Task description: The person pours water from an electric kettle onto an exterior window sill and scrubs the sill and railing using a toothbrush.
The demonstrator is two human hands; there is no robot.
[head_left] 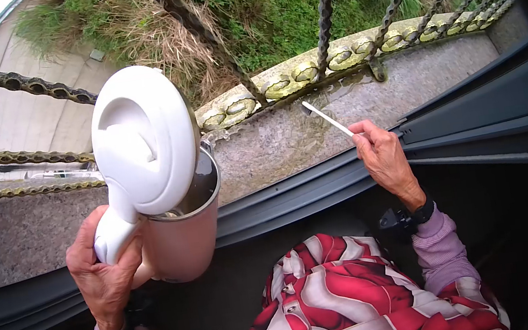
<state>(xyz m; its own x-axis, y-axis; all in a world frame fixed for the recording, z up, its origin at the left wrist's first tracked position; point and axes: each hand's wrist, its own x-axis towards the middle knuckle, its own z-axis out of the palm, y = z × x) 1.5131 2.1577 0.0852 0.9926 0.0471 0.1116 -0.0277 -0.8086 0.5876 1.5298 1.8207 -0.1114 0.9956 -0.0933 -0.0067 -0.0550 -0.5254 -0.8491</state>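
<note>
My left hand (104, 268) is wrapped round the handle of an electric kettle (183, 240) with a pale pink body. Its white lid (146, 141) stands raised, and part of the metal-lined inside shows below it. In my right hand (381, 155) a white toothbrush (330, 120) is pinched by its handle. The dark-bristled head points up and left, just over the wet stone sill (263, 161). Whether the bristles touch the sill I cannot tell. Water lies on the sill near the brush head and along the foot of the railing.
A twisted metal railing (327, 14) with a scrolled lower band (305, 73) runs along the sill's outer edge. Grey window track (296, 204) lies between me and the sill. Beyond the railing are green plants (275, 1), dry grass and a pale paved surface (32, 96) below.
</note>
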